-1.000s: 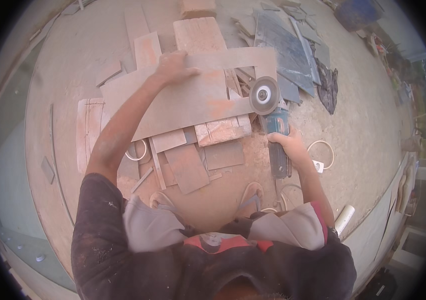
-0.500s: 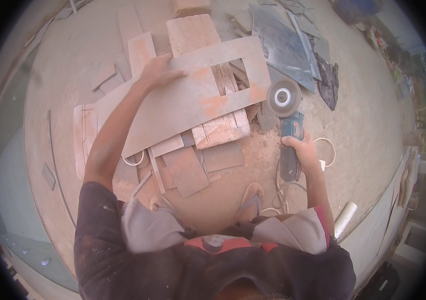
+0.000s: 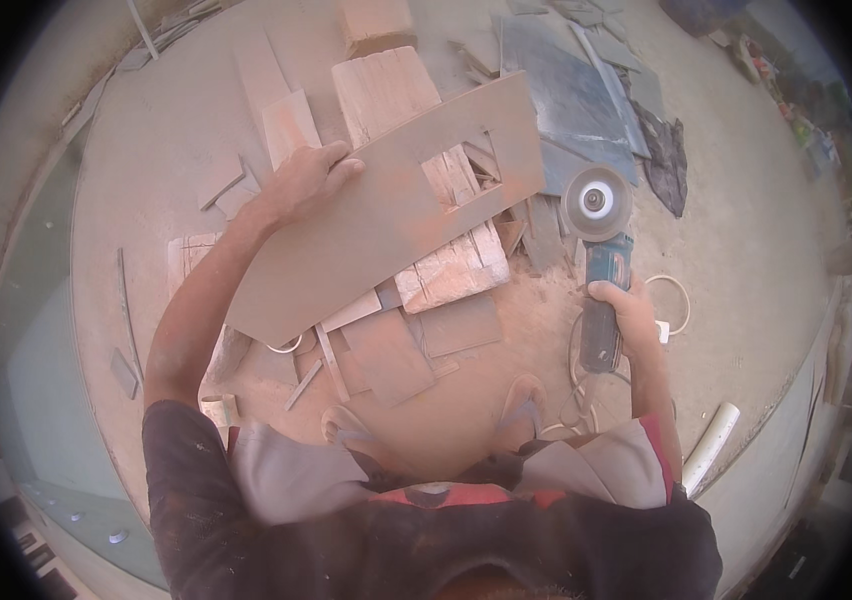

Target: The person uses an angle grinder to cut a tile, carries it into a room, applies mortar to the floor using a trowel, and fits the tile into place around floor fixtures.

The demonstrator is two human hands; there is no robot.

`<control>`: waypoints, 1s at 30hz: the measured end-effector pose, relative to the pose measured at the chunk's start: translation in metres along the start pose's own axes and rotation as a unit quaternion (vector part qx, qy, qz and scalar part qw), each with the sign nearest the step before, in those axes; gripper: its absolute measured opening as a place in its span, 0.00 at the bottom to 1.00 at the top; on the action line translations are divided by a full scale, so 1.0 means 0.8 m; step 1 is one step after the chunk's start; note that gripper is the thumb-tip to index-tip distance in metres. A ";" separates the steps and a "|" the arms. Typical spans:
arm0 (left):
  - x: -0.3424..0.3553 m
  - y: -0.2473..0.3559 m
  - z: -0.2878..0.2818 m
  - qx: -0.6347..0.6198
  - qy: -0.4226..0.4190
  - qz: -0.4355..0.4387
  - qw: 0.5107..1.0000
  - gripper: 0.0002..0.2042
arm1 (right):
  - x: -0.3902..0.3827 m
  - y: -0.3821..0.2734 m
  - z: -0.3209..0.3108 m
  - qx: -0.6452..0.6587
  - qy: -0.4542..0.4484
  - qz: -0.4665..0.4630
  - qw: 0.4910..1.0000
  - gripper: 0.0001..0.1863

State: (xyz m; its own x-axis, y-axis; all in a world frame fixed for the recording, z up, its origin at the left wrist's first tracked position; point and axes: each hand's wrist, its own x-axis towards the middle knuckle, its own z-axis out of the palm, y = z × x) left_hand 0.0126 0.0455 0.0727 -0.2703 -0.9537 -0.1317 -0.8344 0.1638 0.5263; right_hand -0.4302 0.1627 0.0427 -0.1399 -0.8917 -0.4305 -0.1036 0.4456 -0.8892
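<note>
My left hand (image 3: 311, 180) grips the far edge of a large grey-beige tile panel (image 3: 346, 255), which is angled with its right end farther away and has a rectangular opening in its right part. Dusty, pale blocks (image 3: 456, 270) lie beneath the panel, one showing along its near edge. In my right hand (image 3: 628, 305) is a teal and black angle grinder (image 3: 606, 260), its round disc (image 3: 596, 200) facing up at the right of the panel, apart from it. My thumb lies across the grinder's body.
Dark slate sheets (image 3: 571, 100) and crumpled dark material (image 3: 666, 170) lie at the back right. Offcuts (image 3: 381, 360) lie near my sandalled feet. A coiled pale ring (image 3: 683, 293) is right of the grinder, a white pipe (image 3: 711, 440) lower right. A glass-like panel (image 3: 41, 370) runs along the left.
My left hand has turned the panel, its left part moving nearer me, and shifted leftward. The opening now shows fully. My right hand has moved the grinder rightward, away from the panel.
</note>
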 end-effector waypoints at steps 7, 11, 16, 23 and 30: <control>-0.039 0.068 -0.007 0.000 0.010 0.002 1.000 0.16 | -0.013 -0.004 -0.033 0.030 0.024 -0.006 0.999 0.23; -0.038 0.083 -0.019 -0.009 0.047 -0.018 0.999 0.16 | -0.016 -0.005 -0.051 0.038 0.031 -0.033 0.998 0.22; -0.018 0.078 -0.034 0.000 0.121 -0.055 0.991 0.17 | -0.013 -0.001 -0.067 0.070 0.057 -0.035 0.995 0.21; 0.000 0.081 -0.034 -0.037 0.136 -0.136 0.981 0.18 | -0.015 -0.008 -0.083 0.094 0.053 -0.048 0.993 0.18; 0.008 0.072 -0.027 -0.083 0.134 -0.175 0.972 0.18 | -0.027 -0.019 -0.092 0.111 0.088 -0.063 0.988 0.17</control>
State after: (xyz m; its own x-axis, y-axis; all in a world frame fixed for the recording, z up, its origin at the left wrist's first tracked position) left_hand -0.0265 0.0434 0.1205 0.1700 -0.9788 -0.1146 -0.7577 -0.2042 0.6198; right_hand -0.4977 0.1811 0.0771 -0.3112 -0.9025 -0.2976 0.0855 0.2853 -0.9546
